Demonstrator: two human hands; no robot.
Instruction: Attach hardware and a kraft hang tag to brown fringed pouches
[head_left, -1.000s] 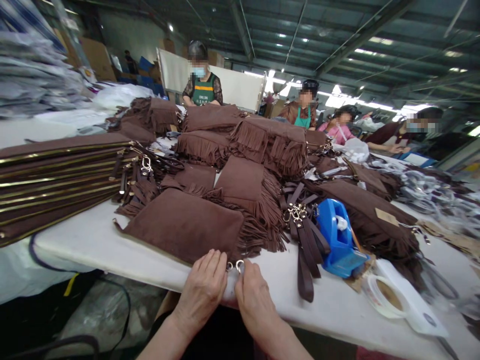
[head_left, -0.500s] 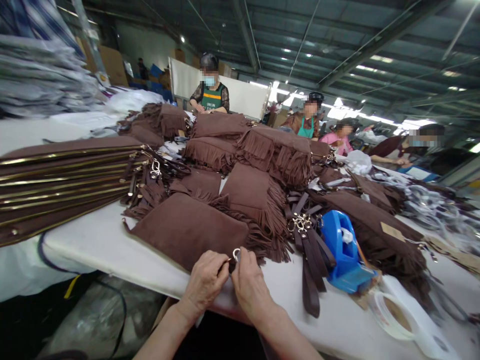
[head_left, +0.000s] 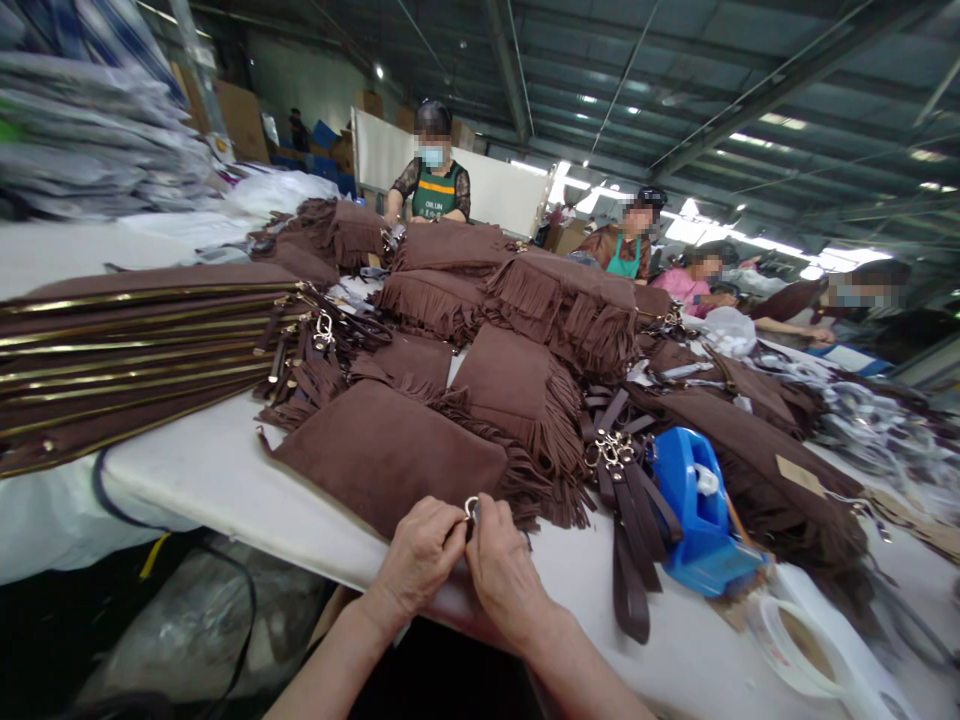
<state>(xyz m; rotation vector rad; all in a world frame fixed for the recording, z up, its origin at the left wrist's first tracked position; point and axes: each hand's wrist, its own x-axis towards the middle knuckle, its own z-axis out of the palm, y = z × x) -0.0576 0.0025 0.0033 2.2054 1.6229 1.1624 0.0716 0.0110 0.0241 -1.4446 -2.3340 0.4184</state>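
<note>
A brown suede-like fringed bag (head_left: 390, 450) lies flat at the table's front edge. My left hand (head_left: 421, 552) is closed in a pinch at the bag's near right corner; the small part between its fingertips is mostly hidden. Beside it, my right hand (head_left: 508, 565) pinches a silver metal clasp (head_left: 471, 505), its curved top showing above the fingers. The fingertips of both hands almost meet at the clasp. To the right lies a bunch of dark brown wrist straps (head_left: 628, 540) with gold-coloured clasps.
A blue tape dispenser (head_left: 694, 520) and a tape roll (head_left: 799, 645) are at right. Stacked zipped bags (head_left: 150, 340) lie left, and more fringed bags (head_left: 562, 300) are piled ahead. Across the white table (head_left: 247, 490) a masked co-worker (head_left: 435, 185) stands; others work at right.
My hands have drawn closer together at the clasp, and less of the part in my left fingers shows. The view has shifted slightly, moving the scene to the right.
</note>
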